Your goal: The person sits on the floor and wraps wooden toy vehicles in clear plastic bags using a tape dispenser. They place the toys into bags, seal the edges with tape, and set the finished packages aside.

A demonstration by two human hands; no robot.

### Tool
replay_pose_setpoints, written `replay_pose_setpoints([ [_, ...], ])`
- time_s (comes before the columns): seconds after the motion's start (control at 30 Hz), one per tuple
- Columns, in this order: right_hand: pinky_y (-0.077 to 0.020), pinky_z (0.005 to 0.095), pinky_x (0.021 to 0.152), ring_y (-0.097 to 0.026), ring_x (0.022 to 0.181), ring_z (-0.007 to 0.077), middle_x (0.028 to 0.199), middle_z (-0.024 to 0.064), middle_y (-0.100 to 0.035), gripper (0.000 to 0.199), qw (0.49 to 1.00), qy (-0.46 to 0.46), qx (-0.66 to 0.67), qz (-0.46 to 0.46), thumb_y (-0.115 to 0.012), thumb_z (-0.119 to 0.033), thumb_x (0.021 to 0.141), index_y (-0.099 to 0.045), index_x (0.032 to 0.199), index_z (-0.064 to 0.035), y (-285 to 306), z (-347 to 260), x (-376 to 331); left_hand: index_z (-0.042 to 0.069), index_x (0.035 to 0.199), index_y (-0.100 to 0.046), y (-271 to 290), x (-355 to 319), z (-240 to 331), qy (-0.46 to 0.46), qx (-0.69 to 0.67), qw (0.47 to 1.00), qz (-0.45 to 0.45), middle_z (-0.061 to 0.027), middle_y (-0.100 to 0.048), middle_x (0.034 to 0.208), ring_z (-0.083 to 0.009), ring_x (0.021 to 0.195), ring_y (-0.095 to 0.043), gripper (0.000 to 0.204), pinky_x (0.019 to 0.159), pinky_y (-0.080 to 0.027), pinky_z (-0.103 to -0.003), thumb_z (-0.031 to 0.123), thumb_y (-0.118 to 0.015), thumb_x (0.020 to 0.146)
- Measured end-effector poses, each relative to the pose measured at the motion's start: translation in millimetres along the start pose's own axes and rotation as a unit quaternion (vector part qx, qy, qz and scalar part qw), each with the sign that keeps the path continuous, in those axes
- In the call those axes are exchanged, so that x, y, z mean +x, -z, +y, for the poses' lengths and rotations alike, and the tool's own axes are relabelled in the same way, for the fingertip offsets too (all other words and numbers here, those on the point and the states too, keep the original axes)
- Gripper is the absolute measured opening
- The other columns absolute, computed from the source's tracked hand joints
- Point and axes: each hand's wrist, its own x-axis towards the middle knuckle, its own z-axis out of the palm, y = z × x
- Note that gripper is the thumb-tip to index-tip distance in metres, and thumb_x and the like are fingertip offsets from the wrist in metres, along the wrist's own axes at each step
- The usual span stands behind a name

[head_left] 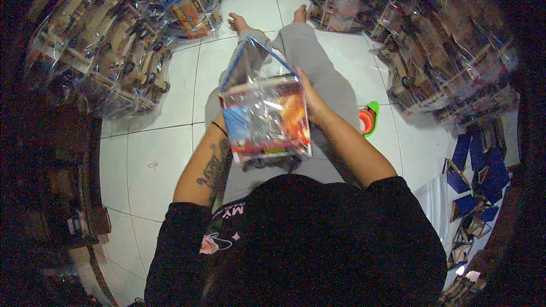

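Note:
Over my lap I hold a boxy package (267,116) wrapped in clear, shiny plastic. Its printed face is blue on the left and orange-red on the right, with a red band along the bottom. A blue cord handle (234,61) rises from its top in a peak. My right hand (309,94) grips the package's right side, thumb along the edge. At the left side, my left hand (220,120) supports it, its fingers mostly hidden behind the package. What is inside cannot be made out clearly.
Plastic-wrapped packages stand in stacks at the far left (108,51) and far right (409,51). A green tape dispenser (372,107) with an orange-red roll lies on the white tiles right of my leg. Blue flat pieces (480,165) lie scattered at the right, beside white sheets (435,199).

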Motion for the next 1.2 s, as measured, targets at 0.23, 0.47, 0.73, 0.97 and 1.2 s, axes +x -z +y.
replay_pose_setpoints([
  [0.23,-0.0399,0.0407,0.097,-0.055,0.105,0.0266,0.117,0.0142,-0.058,0.067,0.992,-0.016,0.101,-0.070,-0.047,-0.060,0.084,-0.053,0.119,-0.0034,38,-43,-7,-0.002,0.143,-0.015,-24,-60,-40,-0.243,0.288,0.925,-0.040,-0.0208,-0.017,0.146,-0.0312,0.137,-0.013,0.088,0.113,-0.009,-0.042,0.058,-0.046,0.087],
  [0.47,-0.0325,0.0385,0.103,-0.027,0.131,0.0224,0.146,0.0108,-0.021,0.087,0.911,0.106,-0.328,-0.227,-0.038,-0.065,0.087,-0.014,0.144,-0.0053,-1,-142,62,0.002,0.145,-0.015,-47,-86,-27,-0.702,0.642,0.308,0.019,-0.0185,0.003,0.153,-0.0300,0.142,0.009,0.086,0.112,0.002,-0.050,0.055,-0.046,0.085],
  [0.73,-0.0450,0.0310,0.084,-0.057,0.086,0.0174,0.100,0.0093,-0.063,0.068,0.808,0.040,-0.414,-0.418,-0.047,-0.061,0.088,-0.058,0.113,0.0010,-66,-101,87,0.008,0.146,-0.020,-57,-85,-101,-0.289,0.572,0.679,-0.359,-0.0096,-0.006,0.155,-0.0288,0.143,-0.002,0.072,0.111,-0.017,-0.049,0.026,-0.055,0.085],
  [0.97,-0.0334,0.0360,0.104,-0.060,0.103,0.0249,0.112,0.0132,-0.063,0.066,0.837,0.293,-0.356,-0.294,-0.055,-0.050,0.087,-0.044,0.133,-0.0026,-64,-132,81,0.004,0.124,-0.048,-11,-142,-14,-0.587,0.600,0.452,-0.302,-0.0166,-0.042,0.133,-0.0315,0.127,-0.038,0.057,0.103,-0.034,-0.048,0.029,-0.066,0.077],
  [1.2,-0.0213,0.0676,0.101,-0.063,0.098,0.0239,0.093,0.0073,-0.068,0.035,0.618,0.393,-0.588,-0.343,-0.069,-0.030,0.078,-0.063,0.107,-0.0111,-112,-136,19,0.001,0.112,-0.055,13,-133,54,-0.403,0.459,0.784,0.114,-0.0158,-0.058,0.099,-0.0289,0.093,-0.057,0.063,0.083,-0.045,-0.039,0.033,-0.080,0.064],
])
